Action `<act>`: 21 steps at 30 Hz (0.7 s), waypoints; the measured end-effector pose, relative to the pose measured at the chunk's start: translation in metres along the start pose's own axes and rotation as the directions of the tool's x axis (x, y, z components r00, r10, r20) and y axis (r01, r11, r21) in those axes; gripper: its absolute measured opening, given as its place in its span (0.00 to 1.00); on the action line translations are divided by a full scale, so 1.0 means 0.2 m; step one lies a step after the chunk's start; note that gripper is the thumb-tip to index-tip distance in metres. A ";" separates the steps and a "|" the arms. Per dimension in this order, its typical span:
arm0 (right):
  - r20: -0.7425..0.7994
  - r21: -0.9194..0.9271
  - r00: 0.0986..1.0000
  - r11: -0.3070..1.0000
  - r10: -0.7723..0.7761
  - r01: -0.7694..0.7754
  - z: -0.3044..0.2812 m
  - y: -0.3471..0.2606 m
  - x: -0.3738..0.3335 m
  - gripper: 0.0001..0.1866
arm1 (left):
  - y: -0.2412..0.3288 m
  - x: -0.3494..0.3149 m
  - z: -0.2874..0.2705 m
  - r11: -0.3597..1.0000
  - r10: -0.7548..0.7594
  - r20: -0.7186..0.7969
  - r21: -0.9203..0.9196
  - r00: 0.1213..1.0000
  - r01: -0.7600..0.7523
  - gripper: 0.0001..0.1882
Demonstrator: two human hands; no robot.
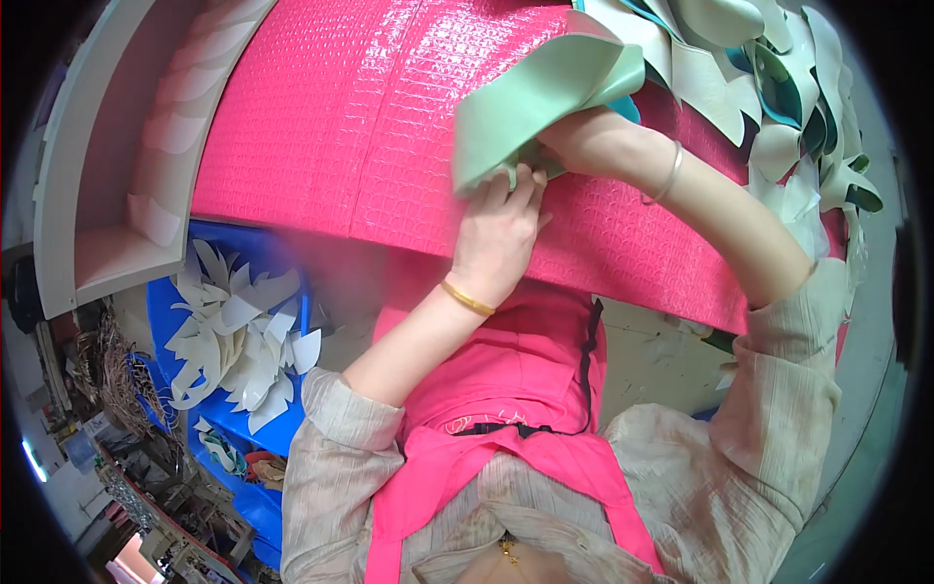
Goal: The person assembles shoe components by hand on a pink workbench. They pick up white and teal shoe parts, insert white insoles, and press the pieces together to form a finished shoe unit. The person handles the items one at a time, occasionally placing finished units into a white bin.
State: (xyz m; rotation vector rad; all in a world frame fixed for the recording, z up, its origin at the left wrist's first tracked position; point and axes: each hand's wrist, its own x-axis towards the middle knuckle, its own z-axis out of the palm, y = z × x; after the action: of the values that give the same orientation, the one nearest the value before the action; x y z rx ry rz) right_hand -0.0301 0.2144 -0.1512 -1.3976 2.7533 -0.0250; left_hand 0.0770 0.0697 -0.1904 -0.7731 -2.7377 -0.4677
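Above the pink table cover, a pale green sheet piece [530, 97], smooth and leather-like, is bent over with one end curling up. At its lower edge, my left hand [498, 232] has its fingers bent and closed on the material. My right hand [593, 144] reaches in from the right, beneath the fold of the same piece, close to the left fingertips. The sheet and the back of the hand hide the right fingers, so their grip does not show.
Glossy pink quilted sheeting [292, 146] covers the table. Several cut pale pieces with teal undersides [705, 92] lie heaped at the far right. A white-framed trough [107, 156] stands left. Below it, white offcuts [243, 331] fill a blue bin [165, 302].
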 end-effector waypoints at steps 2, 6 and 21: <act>0.063 -0.161 0.998 0.987 -0.002 0.012 0.02 -0.04 0.01 0.09 | 0.04 0.04 -0.01 0.999 -0.023 0.063 0.044 0.998 0.020 0.22; 0.185 -0.082 0.983 0.996 -0.012 0.027 -0.03 0.06 -0.02 0.08 | 0.05 0.04 0.04 0.991 0.037 -0.060 0.131 0.998 -0.029 0.24; 0.126 -0.311 0.992 0.949 -0.009 0.048 -0.06 0.07 -0.08 0.18 | 0.10 0.12 0.08 1.000 -0.005 -0.025 0.022 1.000 0.005 0.30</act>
State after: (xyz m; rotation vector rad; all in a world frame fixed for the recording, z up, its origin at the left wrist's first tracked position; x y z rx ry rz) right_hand -0.0323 0.2343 -0.1385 -1.4475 2.7209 0.5026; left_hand 0.0647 0.1022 -0.1923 -0.7502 -2.7182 -0.4438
